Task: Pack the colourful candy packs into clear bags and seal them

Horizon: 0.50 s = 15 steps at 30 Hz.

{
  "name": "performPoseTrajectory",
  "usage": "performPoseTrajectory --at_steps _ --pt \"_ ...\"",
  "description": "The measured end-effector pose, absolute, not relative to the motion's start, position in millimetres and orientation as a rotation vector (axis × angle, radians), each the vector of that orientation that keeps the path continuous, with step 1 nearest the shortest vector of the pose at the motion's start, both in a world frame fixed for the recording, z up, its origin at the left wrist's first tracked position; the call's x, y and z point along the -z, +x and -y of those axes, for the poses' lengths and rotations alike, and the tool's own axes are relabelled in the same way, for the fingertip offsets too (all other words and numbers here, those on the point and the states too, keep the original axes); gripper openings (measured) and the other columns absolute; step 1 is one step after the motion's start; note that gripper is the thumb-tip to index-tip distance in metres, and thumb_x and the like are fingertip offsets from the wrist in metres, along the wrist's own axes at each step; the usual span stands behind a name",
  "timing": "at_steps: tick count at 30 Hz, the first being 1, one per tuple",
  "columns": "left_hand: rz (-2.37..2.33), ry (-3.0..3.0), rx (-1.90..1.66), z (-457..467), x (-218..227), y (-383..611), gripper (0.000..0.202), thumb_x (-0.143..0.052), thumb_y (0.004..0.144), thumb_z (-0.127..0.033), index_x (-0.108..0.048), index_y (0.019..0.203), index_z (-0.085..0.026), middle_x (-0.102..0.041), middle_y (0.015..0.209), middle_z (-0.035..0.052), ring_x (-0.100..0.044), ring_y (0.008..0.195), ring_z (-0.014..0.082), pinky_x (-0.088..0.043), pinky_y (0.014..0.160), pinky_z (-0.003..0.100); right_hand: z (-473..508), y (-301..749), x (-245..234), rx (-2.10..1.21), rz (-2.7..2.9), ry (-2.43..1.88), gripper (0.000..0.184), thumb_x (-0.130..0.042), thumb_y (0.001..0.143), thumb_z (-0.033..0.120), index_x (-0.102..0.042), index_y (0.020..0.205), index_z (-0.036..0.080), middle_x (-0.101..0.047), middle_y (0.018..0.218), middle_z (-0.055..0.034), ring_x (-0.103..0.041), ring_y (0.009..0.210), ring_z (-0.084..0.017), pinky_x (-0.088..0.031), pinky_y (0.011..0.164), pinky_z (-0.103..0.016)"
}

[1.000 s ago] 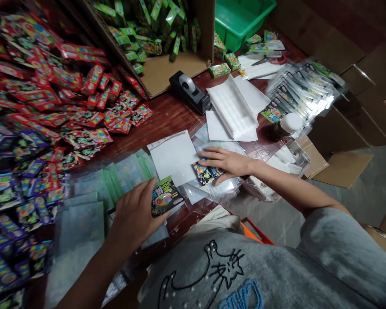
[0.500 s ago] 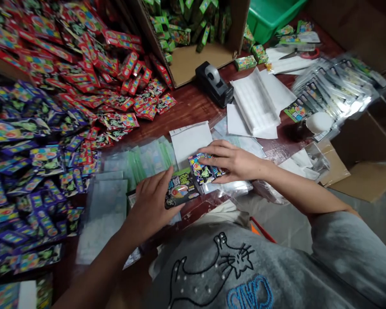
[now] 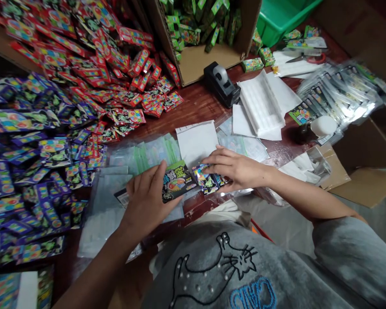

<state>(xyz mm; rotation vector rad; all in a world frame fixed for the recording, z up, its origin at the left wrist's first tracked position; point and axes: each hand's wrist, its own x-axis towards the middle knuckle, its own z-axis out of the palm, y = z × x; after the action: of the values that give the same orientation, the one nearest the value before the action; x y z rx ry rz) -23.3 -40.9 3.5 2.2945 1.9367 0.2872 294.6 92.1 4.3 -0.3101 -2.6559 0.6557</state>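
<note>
My left hand is closed round the left end of a flat black-and-green printed card pack, thumb along its lower edge. A white edge with a barcode shows on the far side of that hand. My right hand rests over small blue-purple printed boxes, its fingers bent across their top; how many lie under them is hidden. The boxes sit close to the right end of the card pack, above clear plastic. Clear zip bags with green strips lie beyond my left hand, and a white sheet lies behind the boxes.
Heaps of red boxes and purple boxes cover the left side. A carton of green boxes, a tape dispenser and a green bin stand behind. Filled bags and a white-capped bottle are at right.
My left hand has drawn the card pack slightly left, away from the small boxes. My right hand has shifted slightly toward my body with the boxes. The whole view has shifted a little.
</note>
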Motion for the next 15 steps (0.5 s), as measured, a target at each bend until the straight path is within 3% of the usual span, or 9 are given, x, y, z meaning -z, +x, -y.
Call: performPoseTrajectory --at_steps 7,12,15 --pt "-1.669 2.38 -0.258 41.1 -8.6 -25.9 0.101 -0.08 0.09 -0.048 -0.025 0.172 -0.025 -0.062 0.154 0.0175 -0.062 0.137 0.0387 -0.046 0.114 0.05 -108.2 287.7 -15.6 -0.721 2.671 -0.201 0.056 -0.074 0.103 0.047 -0.065 0.149 0.017 -0.066 0.157 -0.016 -0.056 0.144 -0.03 -0.035 0.133 -0.06" --pt "-1.775 2.333 -0.324 45.5 -0.7 -24.3 0.094 -0.078 0.091 -0.048 -0.032 0.169 -0.025 -0.064 0.151 0.0182 -0.063 0.135 0.0398 -0.045 0.115 0.054 -109.4 280.9 -19.6 -0.604 2.753 -0.213 0.047 -0.065 0.108 0.043 -0.065 0.147 0.017 -0.066 0.157 -0.013 -0.055 0.144 -0.031 -0.035 0.133 -0.061" --pt "-1.859 2.219 -0.352 48.8 1.6 -24.4 0.093 -0.08 0.089 -0.048 -0.036 0.168 -0.025 -0.064 0.15 0.0186 -0.062 0.135 0.0414 -0.045 0.116 0.057 -116.2 286.4 -24.2 -0.548 2.664 -0.292 0.055 -0.066 0.107 0.052 -0.062 0.15 0.019 -0.064 0.157 -0.0153 -0.056 0.142 -0.032 -0.038 0.13 -0.064"
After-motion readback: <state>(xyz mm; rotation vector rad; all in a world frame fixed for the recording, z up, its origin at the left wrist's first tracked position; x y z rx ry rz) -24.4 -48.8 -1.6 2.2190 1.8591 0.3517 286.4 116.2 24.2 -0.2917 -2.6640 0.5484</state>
